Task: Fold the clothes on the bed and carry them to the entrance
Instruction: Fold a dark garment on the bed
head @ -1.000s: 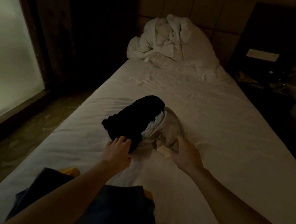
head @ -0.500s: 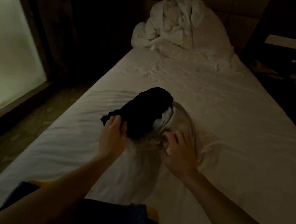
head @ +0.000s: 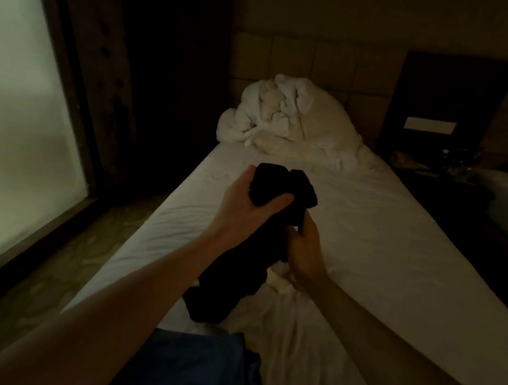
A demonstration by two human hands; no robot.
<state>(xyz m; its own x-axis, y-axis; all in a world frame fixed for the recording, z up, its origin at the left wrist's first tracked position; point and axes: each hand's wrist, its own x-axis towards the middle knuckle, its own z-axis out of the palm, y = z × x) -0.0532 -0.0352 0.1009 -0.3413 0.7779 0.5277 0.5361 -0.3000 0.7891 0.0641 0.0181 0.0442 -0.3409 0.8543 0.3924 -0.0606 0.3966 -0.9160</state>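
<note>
Black garment (head: 233, 275) — fingers (head: 281, 200) curled round

Your left hand (head: 246, 204) grips the black cloth (head: 233, 275) above the bed (head: 386, 245). Your right hand (head: 304, 256) pinches its lower part. A blue garment (head: 196, 371) lies near you, a duvet (head: 290, 115) far.

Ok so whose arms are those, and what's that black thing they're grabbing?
A person is wearing a camera on their head, so you see their own arms reaching forward. The left hand grips a black piece of clothing near its top, and the right hand pinches it lower down, lifting it above the white bed. A pale cloth peeks out beneath it. Blue folded clothes lie nearest the camera. A crumpled white duvet is heaped at the far end.
</note>
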